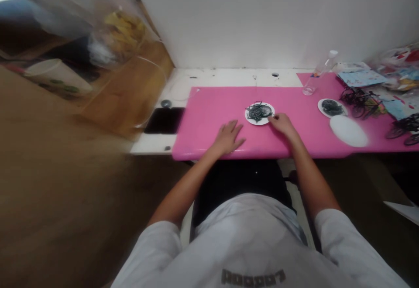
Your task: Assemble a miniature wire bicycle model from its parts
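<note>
A white plate (259, 122) holding dark wire-like parts (256, 112), some of them round like small wheels, lies on the pink mat (212, 104). My left hand (228, 138) rests on the mat to the left of the plate, palm down, fingers spread and holding nothing. At the plate's right edge is my right hand (280, 123), its fingers pinched together near the dark parts. Whatever lies between those fingertips is too small to make out.
To the right are a second plate (322, 108) with dark parts, a white oval lid or plate (348, 131), a clear bottle (317, 76), small dark bicycle models (358, 100) and plastic packets (363, 77). A black flat object (164, 120) lies left of the mat.
</note>
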The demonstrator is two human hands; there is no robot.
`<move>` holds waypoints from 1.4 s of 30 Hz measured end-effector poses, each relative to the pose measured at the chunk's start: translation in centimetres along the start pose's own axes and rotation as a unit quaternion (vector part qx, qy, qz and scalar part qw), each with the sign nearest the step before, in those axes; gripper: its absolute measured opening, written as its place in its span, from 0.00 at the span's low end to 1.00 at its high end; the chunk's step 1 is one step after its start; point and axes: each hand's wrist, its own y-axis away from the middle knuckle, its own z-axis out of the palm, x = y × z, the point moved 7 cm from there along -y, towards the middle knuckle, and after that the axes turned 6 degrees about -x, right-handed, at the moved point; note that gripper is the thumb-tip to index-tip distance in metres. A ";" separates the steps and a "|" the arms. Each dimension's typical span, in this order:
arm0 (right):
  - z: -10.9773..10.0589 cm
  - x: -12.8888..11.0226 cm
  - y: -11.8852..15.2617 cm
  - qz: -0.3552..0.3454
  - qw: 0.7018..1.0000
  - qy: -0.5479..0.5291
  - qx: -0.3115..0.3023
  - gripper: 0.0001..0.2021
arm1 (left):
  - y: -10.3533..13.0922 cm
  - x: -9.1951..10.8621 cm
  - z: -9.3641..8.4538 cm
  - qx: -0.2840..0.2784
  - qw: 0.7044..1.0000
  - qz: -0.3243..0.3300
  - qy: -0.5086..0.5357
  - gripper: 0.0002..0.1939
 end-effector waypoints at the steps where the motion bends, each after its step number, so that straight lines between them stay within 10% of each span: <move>1: 0.2 -0.3 0.0 -0.007 1.000 -0.004 0.002 0.18 | -0.1 0.0 -0.1 0.005 1.000 0.001 -0.001 0.37; 9: 0.4 -2.2 1.1 -0.082 0.992 -0.029 0.095 0.15 | 1.3 0.6 -2.1 0.112 0.993 0.039 0.028 0.28; 19: -3.0 -3.4 2.5 -0.124 0.970 -0.052 0.204 0.17 | 1.4 1.6 -2.8 0.107 0.994 0.033 0.015 0.22; 28: -8.4 1.3 1.9 -0.076 0.947 -0.122 0.287 0.18 | 1.5 1.5 -2.8 0.120 0.992 0.042 0.020 0.22; 35: -12.0 9.1 1.8 0.036 0.802 -0.525 0.283 0.18 | 1.5 1.4 -2.8 0.116 0.992 0.039 0.020 0.21; 42: -13.3 12.2 6.1 0.054 0.722 -0.654 0.221 0.21 | 1.4 1.7 -2.7 0.118 0.992 0.043 0.015 0.20</move>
